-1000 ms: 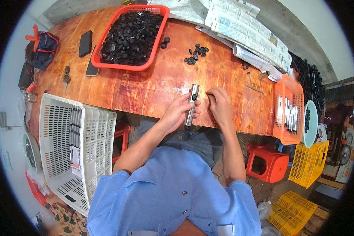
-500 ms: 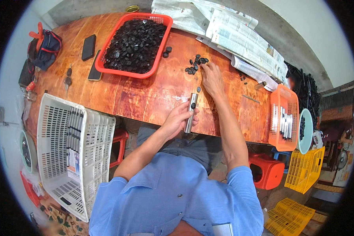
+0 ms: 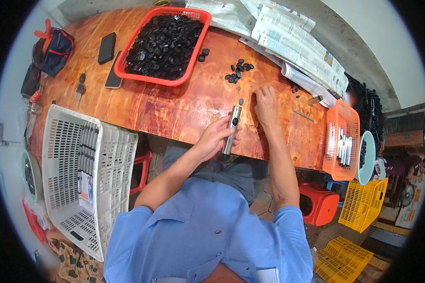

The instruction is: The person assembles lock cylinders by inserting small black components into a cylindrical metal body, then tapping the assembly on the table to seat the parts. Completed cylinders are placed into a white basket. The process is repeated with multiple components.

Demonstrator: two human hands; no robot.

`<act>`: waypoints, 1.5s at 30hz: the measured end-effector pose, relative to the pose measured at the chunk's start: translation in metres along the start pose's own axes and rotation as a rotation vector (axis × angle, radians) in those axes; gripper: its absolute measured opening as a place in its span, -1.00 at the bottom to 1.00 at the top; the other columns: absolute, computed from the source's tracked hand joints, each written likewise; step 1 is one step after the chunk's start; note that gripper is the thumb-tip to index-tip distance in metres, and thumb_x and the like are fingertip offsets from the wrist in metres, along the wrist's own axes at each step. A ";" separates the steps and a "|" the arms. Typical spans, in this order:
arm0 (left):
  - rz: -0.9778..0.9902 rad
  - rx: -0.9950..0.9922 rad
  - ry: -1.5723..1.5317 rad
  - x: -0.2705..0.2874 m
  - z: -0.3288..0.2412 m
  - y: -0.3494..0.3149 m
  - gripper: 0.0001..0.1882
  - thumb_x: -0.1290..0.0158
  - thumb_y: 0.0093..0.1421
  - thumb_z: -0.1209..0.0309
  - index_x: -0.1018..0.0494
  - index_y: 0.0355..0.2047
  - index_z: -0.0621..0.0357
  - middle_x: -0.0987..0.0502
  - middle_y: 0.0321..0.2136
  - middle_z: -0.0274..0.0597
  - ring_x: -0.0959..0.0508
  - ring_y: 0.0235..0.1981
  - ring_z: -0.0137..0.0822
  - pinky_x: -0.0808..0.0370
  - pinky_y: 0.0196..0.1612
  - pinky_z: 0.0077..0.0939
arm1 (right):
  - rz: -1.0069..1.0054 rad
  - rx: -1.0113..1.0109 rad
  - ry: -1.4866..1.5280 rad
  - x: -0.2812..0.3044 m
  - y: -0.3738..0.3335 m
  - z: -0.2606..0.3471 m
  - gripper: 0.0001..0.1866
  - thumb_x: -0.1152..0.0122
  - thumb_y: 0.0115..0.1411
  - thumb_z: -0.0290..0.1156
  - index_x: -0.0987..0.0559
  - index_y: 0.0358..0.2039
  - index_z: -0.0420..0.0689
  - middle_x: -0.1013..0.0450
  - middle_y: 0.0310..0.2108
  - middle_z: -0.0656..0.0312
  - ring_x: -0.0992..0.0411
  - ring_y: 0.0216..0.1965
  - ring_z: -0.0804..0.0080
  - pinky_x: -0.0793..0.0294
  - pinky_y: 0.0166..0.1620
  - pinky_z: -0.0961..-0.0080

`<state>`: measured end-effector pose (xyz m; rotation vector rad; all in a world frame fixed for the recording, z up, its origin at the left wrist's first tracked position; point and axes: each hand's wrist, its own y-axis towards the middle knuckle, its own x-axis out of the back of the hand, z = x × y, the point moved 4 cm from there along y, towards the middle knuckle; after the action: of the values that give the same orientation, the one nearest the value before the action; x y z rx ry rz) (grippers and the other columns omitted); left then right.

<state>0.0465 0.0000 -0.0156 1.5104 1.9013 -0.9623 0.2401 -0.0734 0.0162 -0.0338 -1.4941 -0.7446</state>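
My left hand (image 3: 217,137) is closed around a shiny metal tube (image 3: 230,141), tilted slightly, just over the table's front edge. A black oval piece (image 3: 234,121) sits on the tube's side. On the table beyond the tube's far end lies a single dark oval piece (image 3: 241,101). My right hand (image 3: 267,108) rests at the tabletop to the right of it, fingers curled together; whatever they may hold is hidden. Farther off is a small scattered pile of black oval pieces (image 3: 238,68), apart from that hand.
A red basket (image 3: 177,81) heaped with black pieces stands at the far left. Newspapers (image 3: 297,45) cover the back right. An orange basket (image 3: 333,160) with metal tubes is at the right; a white crate (image 3: 97,188) with tubes stands at the left. A thin rod (image 3: 303,116) lies on the table.
My right hand has drawn back from the pile of black pieces, toward me and to the right. My left hand still holds the tube in nearly the same place.
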 end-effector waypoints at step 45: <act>-0.051 -0.031 -0.070 -0.004 0.004 -0.005 -0.54 0.13 0.47 0.37 -0.18 0.31 0.23 -0.52 -0.14 -0.16 -0.59 -0.25 -0.35 -0.61 -0.15 -0.43 | -0.139 -0.022 0.475 0.068 -0.063 0.086 -0.78 -0.37 0.07 -0.51 -0.64 -0.23 -0.20 -0.52 -0.36 0.10 -0.53 -0.35 0.14 -0.52 -0.26 0.30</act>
<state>0.0428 -0.0063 -0.0143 1.3985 1.9051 -0.9903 0.1286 -0.1114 0.0615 0.2184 -1.0417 -0.8145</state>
